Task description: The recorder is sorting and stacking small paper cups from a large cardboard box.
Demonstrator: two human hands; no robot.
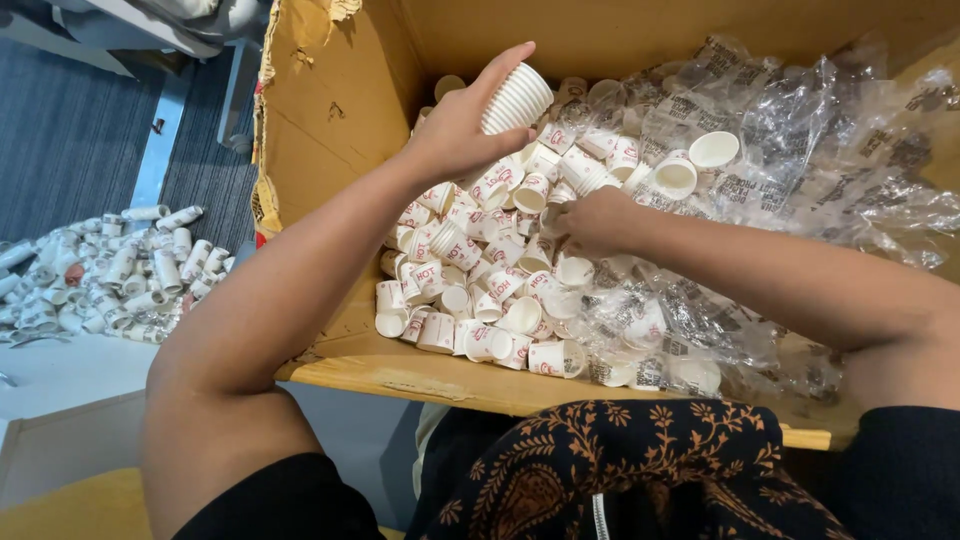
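Note:
A large cardboard box [330, 90] in front of me holds many small white paper cups [470, 290] with red print, lying loose in a heap. My left hand [460, 125] is raised over the heap and grips a nested stack of cups [518, 97], bottoms pointing up and right. My right hand [592, 220] reaches down into the pile with its fingers curled among the cups; whether it grips one is hidden. Crumpled clear plastic wrappers [800, 140] fill the right side of the box.
On the floor at the left lies a pile of stacked cup columns [110, 275] on a white surface. A dark grey carpet [60, 140] lies beyond. The box's front edge [440, 385] sits just above my lap, which is covered in dark patterned cloth.

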